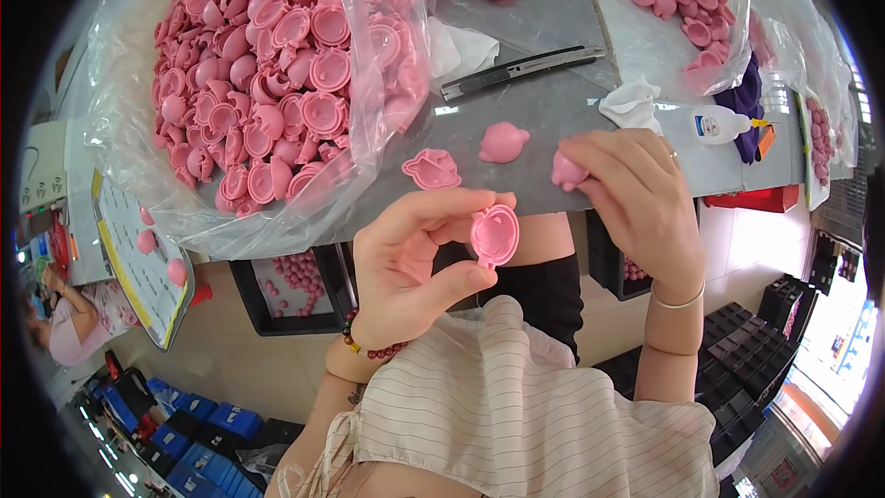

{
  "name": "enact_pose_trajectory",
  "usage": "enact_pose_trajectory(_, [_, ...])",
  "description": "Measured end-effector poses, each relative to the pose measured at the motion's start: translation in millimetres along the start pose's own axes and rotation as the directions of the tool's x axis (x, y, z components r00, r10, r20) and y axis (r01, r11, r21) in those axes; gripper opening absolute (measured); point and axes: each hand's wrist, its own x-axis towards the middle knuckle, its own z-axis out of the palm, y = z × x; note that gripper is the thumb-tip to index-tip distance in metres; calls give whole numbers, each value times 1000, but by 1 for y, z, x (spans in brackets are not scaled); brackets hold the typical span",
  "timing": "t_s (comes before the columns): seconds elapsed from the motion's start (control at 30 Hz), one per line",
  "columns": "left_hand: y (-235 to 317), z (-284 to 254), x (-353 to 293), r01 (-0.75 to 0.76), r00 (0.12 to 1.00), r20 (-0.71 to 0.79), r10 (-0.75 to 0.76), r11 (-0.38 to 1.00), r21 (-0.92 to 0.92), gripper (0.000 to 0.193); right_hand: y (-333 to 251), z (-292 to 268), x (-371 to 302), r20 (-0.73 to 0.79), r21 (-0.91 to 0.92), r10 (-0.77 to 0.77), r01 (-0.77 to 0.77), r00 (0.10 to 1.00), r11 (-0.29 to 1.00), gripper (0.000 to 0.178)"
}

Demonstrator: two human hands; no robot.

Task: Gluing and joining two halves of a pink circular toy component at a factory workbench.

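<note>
My left hand [401, 258] pinches a pink hollow plastic half-shell [495, 236] between thumb and fingers, its open side toward me, just off the table's near edge. My right hand [645, 198] grips a rounded pink plastic piece [567, 172] at its fingertips, at the table edge; the fingers cover part of it. The two pieces are apart. Between and beyond my hands, a rounded pink shell [503, 142] lies dome up on the grey table [562, 115]. To its left rests a flatter pink shell [431, 169] with its hollow side up.
A clear plastic bag [373, 143] heaped with pink shells [267, 83] fills the left. A long black-and-metal bar [523, 72], a white cloth [633, 103] and a white squeeze bottle [722, 124] lie farther back. Below the table edge stands a black tray [263, 314] of small pink parts.
</note>
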Motion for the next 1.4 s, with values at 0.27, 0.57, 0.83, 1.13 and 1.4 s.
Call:
enact_pose_trajectory(0.27, [-7,8,2,-48,999,14,47,993,108,41,-27,11,-5,-205,627,293,-105,934,772,34])
enact_pose_trajectory(0.57, [-13,11,5,-34,998,62,26,992,123,38,-18,30,-10,-194,691,142,32,971,722,35])
enact_pose_trajectory(0.83, [-16,8,9,-42,998,46,36,989,144,51,-41,28,-18,-385,318,2,131,923,939,33])
enact_pose_trajectory(1.13, [-12,4,9,-52,998,50,46,989,138,44,-5,17,-52,-763,134,234,-208,603,969,16])
enact_pose_trajectory(1.4, [-11,4,9,-55,998,34,54,998,44,50,55,-8,-52,-846,135,410,-608,340,782,34])
